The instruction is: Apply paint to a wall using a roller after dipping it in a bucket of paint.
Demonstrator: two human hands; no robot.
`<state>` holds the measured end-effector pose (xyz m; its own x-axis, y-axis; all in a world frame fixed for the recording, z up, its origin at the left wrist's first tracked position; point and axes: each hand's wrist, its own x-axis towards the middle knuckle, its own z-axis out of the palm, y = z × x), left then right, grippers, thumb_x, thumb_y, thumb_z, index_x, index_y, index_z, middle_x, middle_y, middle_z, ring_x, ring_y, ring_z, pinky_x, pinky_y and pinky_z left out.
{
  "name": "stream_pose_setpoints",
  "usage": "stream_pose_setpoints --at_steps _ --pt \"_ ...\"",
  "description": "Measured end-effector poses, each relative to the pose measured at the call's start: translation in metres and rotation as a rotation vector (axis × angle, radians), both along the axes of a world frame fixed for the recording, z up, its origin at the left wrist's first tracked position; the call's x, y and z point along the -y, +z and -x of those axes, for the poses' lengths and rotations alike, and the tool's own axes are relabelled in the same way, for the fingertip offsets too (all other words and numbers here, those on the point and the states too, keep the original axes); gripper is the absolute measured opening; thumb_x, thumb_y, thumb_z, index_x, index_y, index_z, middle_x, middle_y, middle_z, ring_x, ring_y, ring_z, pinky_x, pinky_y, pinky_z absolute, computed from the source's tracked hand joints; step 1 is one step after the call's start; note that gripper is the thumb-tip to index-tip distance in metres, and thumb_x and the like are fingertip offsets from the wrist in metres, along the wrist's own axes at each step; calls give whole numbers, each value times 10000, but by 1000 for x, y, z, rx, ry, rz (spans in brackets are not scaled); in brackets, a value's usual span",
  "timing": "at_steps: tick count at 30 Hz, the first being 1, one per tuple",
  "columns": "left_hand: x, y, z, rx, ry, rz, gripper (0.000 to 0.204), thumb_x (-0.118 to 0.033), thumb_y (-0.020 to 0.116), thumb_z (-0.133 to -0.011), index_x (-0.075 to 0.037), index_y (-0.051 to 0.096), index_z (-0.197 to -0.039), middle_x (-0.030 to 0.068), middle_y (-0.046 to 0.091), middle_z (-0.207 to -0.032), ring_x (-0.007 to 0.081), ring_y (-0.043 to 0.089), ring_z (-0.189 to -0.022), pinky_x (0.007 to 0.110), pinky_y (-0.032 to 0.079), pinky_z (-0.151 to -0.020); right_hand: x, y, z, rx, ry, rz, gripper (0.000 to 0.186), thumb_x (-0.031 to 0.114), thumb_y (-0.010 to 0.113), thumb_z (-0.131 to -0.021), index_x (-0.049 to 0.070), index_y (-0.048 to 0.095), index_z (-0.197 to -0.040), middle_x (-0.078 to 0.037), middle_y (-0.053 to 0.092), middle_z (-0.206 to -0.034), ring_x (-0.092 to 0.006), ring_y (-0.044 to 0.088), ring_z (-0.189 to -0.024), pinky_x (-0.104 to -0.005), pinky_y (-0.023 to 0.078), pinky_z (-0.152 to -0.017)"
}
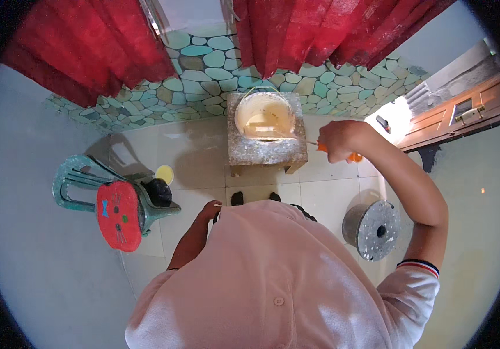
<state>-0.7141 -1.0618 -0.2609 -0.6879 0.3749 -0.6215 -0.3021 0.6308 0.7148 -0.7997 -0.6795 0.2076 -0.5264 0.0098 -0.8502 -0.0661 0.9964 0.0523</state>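
My right hand (343,141) is closed round the orange handle (355,157) of what looks like a paint roller. Its thin rod points left toward a bucket (240,110) with a raised wire handle. Pale, cream-coloured paint coats the bucket's inside, and a pale block-like shape (260,129) shows low in it; whether this is the roller's sleeve I cannot make out. A paint-spattered wooden stool (267,152) bears the bucket. Down beside my shirt hangs my left hand (209,210), with a small pale bit at its fingertips; its fingers are mostly hidden.
At left stands a green plastic chair (69,177) with a red cat-face cushion (116,215), a black bundle (158,192) and a yellow disc (164,174) near it. A speckled grey spool (378,231) is at right. Red curtains (314,29) hang over the stone-patterned wall (209,75).
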Motion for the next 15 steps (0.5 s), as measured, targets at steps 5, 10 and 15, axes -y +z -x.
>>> stream_pose_setpoints --at_steps 5,10,15 --pt "13 -71 -21 366 245 -316 261 -171 590 -738 -38 582 -961 61 580 -700 137 520 -595 281 428 -531 17 -42 41 44 44 -43 126 34 601 -573 -27 613 -682 -138 621 -692 -229 615 -603 -348 485 -519" --pt "21 -84 -35 219 74 -135 161 -200 581 -741 -54 598 -807 49 565 -642 122 488 -529 275 407 -503 12 -104 73 96 64 -51 126 32 636 -541 -9 631 -660 -130 626 -698 -230 608 -604 -359 480 -544" --pt "27 -24 -29 187 -230 196 134 -232 605 -735 -98 615 -736 41 575 -637 124 492 -560 292 401 -525 14 -138 80 81 177 -84 77 7 621 -529 -19 606 -600 -134 611 -637 -216 595 -540 -327 474 -478"
